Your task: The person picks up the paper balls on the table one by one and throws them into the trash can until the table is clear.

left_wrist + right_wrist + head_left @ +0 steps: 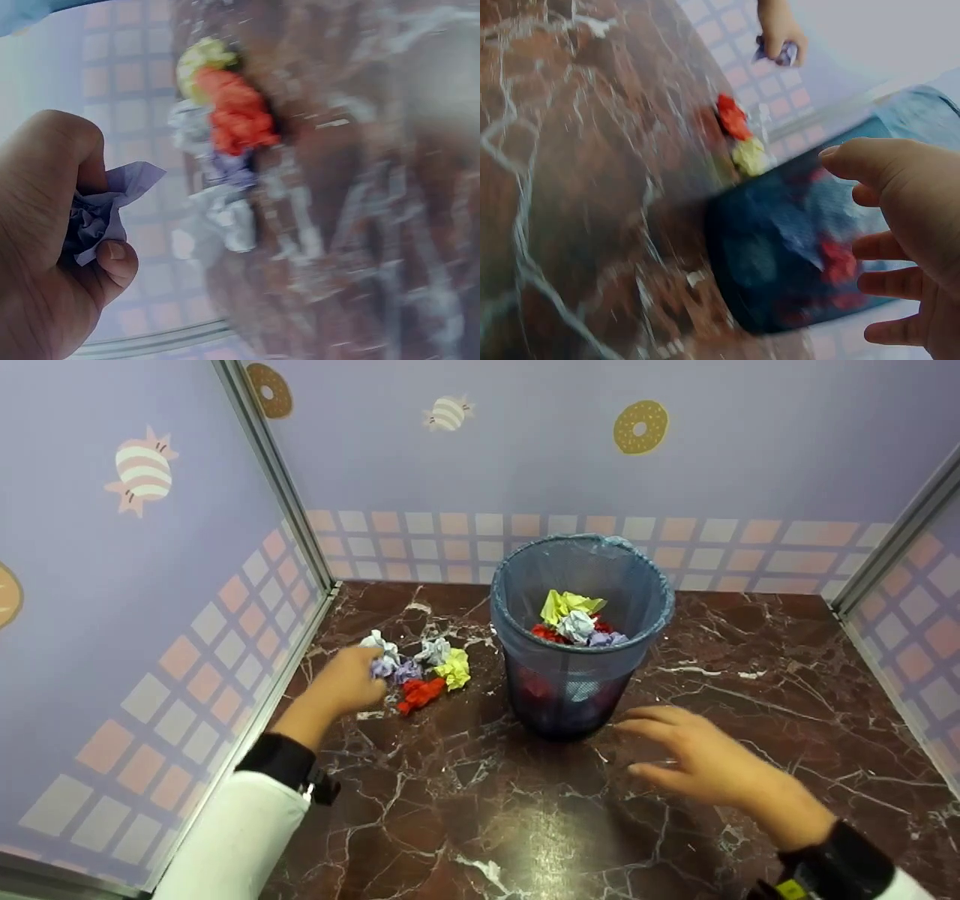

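My left hand [346, 681] grips a crumpled purple paper ball [97, 217], lifted over the left part of the table. Close by lie several more paper balls: a red one [421, 694], a yellow one [454, 669], a second purple one [408, 670] and two pale ones, one of them a pale blue ball [433, 651]. My right hand [690, 754] holds nothing, its fingers spread and relaxed beside the mesh wastebasket [559, 690]. Inside that basket, yellow paper [568, 606], white paper [577, 626], red and purple balls are piled up.
A translucent blue bag [517, 585] lines the basket and folds over its rim. The dark red marbled table [450, 795] is bounded by a patterned left wall [150, 585], a back wall [525, 450] and a right wall [919, 585].
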Available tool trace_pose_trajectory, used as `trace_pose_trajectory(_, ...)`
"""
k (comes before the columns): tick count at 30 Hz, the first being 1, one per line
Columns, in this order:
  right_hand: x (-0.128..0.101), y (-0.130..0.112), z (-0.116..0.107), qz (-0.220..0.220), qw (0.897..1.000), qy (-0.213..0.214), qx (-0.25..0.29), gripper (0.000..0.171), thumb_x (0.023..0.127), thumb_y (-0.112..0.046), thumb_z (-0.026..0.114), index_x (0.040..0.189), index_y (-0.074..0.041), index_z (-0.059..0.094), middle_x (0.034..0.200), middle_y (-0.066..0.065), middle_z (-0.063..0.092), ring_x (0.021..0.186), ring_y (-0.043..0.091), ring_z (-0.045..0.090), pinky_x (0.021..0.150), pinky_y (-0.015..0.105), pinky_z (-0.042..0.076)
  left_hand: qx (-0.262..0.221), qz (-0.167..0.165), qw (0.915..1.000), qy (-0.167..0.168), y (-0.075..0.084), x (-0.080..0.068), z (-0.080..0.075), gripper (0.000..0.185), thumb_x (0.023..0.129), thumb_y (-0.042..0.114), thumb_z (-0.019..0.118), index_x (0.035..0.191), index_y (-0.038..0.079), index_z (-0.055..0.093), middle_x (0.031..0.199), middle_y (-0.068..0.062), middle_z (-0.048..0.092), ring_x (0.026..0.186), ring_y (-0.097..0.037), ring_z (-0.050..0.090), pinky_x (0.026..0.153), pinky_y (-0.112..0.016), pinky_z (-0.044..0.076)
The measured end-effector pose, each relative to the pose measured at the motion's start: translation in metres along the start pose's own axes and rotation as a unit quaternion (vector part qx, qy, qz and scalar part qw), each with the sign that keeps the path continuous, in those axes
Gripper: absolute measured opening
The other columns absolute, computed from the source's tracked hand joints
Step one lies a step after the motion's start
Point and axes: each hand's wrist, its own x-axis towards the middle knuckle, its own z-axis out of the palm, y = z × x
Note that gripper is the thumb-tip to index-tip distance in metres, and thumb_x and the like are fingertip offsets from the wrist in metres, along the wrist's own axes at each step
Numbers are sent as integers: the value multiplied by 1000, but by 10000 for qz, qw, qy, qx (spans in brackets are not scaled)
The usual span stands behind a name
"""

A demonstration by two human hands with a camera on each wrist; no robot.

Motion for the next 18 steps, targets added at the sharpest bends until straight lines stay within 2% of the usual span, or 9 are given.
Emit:
trace_pose_trajectory(3,-10,8,-15,313,9994,-55,-133,56,86,-47,69,137,-29,54,140,4,52,126,27,51,102,56,40,109,44,9999,104,13,11,-18,19,71,9,61,85,11,48,81,-5,50,62,-18,47,51,-29,45)
trace_pose_trajectory(4,-13,10,-20,406,9990,-62,-170,56,86,-47,69,137,-29,53,141,5,52,126,28,50,102,57,40,134,47,9998,144,18,15,-23,20,71,10,60,80,13,43,76,-4,46,61,-18,46,51,-29,44)
trace_pose_trajectory(9,-30,22,-42,714,9970,75,-300,58,86,-44,71,139,-30,52,143,5,50,127,31,48,102,60,37,492,222,9970,552,45,34,-45,19,71,13,59,74,16,40,69,-1,42,60,-18,43,50,-29,40)
trace_pose_trajectory(14,-45,30,-62,1056,9932,314,-386,59,84,-43,73,138,-29,54,142,6,51,127,34,47,100,63,36,338,248,9983,399,79,51,-61,11,76,12,55,81,14,45,76,-4,49,63,-20,51,52,-30,47)
trace_pose_trajectory(18,-57,38,-77,1242,9902,498,-402,60,81,-37,77,137,-29,55,141,7,52,125,37,48,98,65,37,274,301,9989,232,113,64,-72,8,79,10,53,85,13,49,82,-5,53,68,-20,54,56,-31,49)
